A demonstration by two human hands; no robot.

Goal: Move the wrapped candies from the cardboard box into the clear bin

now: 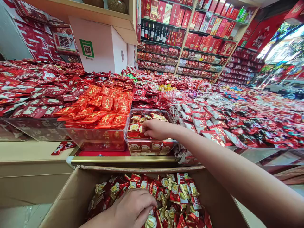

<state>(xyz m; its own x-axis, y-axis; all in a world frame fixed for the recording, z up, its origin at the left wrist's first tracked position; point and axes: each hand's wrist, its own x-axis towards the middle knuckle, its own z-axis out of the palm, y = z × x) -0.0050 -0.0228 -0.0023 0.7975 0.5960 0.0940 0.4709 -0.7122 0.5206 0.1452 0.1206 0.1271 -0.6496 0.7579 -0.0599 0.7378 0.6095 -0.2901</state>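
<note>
My left hand is down in an open cardboard box, its fingers curled over red-and-gold wrapped candies. Its fingertips are hidden, so what they hold does not show. My right hand reaches across to a small clear plastic bin behind the box. There its fingers are bent closed over the same kind of candies, which line the bin. Whether a candy is between those fingers I cannot make out.
Left of the small bin, another clear bin is heaped with orange-red packets. White-and-red packets pile up on the right. One loose red packet lies on the counter ledge. Shelves of boxes and bottles stand behind.
</note>
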